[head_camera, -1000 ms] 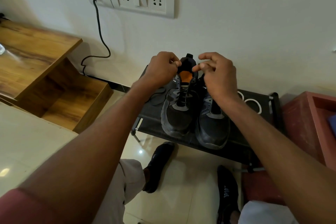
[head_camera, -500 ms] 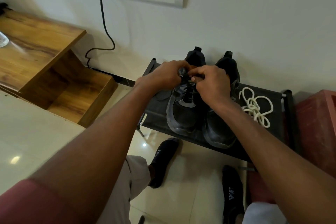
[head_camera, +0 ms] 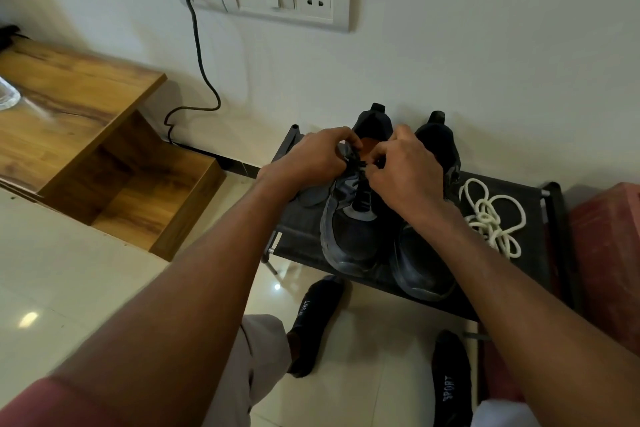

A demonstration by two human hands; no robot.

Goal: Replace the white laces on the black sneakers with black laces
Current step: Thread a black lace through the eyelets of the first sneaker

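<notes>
Left hand and right hand pinch black lace at left sneaker collar. Coiled white lace near rack right edge, apart from right sneaker.

Just under the fingertips the black lace looks like matt woven cord, and the sneaker around it is matt knit cloth with a duller rubbery sole edge. Right of the fingers, the white laces are thick, rough twisted cord on a matt black fabric rack. Below the hands the floor tiles are glossy; far left, the shelf is smooth wood-grain.
</notes>
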